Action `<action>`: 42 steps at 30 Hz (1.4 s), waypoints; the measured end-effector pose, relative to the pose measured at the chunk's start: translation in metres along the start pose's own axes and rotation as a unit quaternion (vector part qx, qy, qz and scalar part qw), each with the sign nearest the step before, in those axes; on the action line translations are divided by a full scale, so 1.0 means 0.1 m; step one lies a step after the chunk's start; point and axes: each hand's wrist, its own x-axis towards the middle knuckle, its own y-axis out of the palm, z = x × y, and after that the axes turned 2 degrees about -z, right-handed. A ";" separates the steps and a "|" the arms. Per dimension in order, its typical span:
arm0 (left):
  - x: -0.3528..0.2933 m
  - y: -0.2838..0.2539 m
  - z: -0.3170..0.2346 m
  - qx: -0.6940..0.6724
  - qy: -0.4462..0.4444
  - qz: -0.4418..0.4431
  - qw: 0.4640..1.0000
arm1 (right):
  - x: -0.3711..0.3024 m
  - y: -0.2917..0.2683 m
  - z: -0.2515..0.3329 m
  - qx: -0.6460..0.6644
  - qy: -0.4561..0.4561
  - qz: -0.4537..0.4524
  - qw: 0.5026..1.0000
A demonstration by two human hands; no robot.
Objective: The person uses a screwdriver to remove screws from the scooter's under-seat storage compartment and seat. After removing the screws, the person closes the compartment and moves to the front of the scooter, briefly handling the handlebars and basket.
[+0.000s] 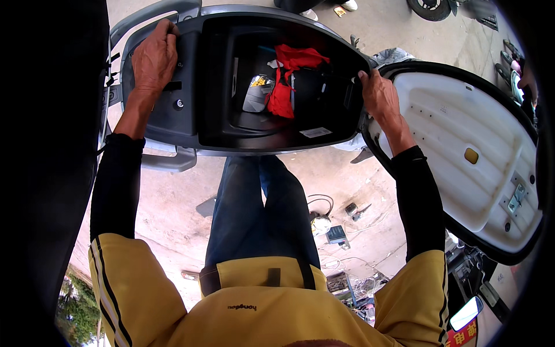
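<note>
We held an open, tapered black plastic box (218,87), left hand (155,61) curled over, right hand (381,99) pinching, above pale concrete ground (165,199).

The storage box (218,87) is black, the cloth (298,56) red, the seat underside (451,127) white, the shirt (254,324) yellow with striped sleeves (132,277).

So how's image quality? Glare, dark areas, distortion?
Head view: black borders both sides, fisheye bending edges; head view: storage compartment in deep shadow, though red cloth inside reads clearly; head view: ground bright, mirror at lower right looks nearly white.
</note>
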 end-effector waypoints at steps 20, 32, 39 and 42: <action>0.15 0.02 -0.01 0.035 0.003 0.013 0.999 | -0.13 -0.03 0.00 0.030 0.040 0.043 0.998; 0.10 0.03 -0.08 0.025 0.013 0.015 0.999 | -0.30 0.04 -0.09 0.127 -0.043 -0.113 0.985; 0.10 0.08 -0.08 0.033 0.009 0.031 0.999 | -0.13 -0.08 -0.06 0.077 0.067 0.052 0.993; 0.09 0.07 -0.06 0.035 0.017 0.025 0.999 | -0.17 0.08 -0.15 0.100 -0.061 -0.059 0.991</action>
